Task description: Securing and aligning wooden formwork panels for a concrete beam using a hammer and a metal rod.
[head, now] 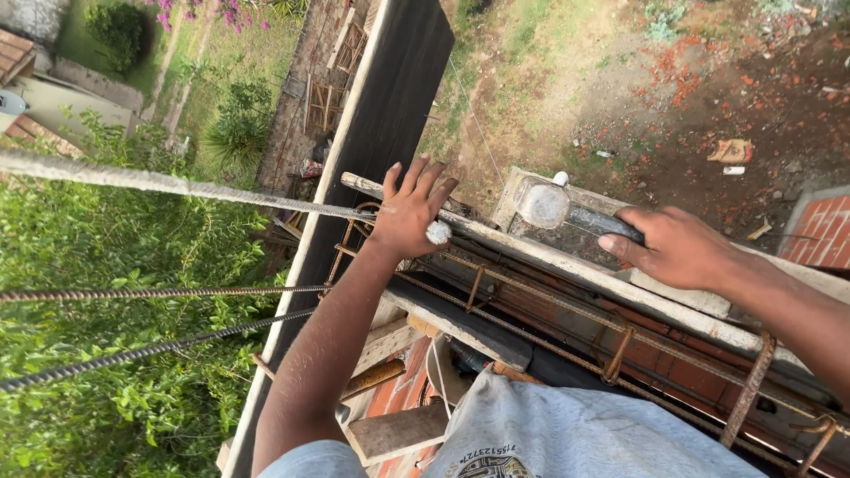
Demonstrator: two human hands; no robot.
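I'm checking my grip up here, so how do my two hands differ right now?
The left hand lies open, fingers spread, pressing on the pale wooden form board; the right hand is closed round the dark handle of a hammer. The left hand sits nearer the board's far end by the rebar; the right sits further along. Both arms are bare and reach over the same board.
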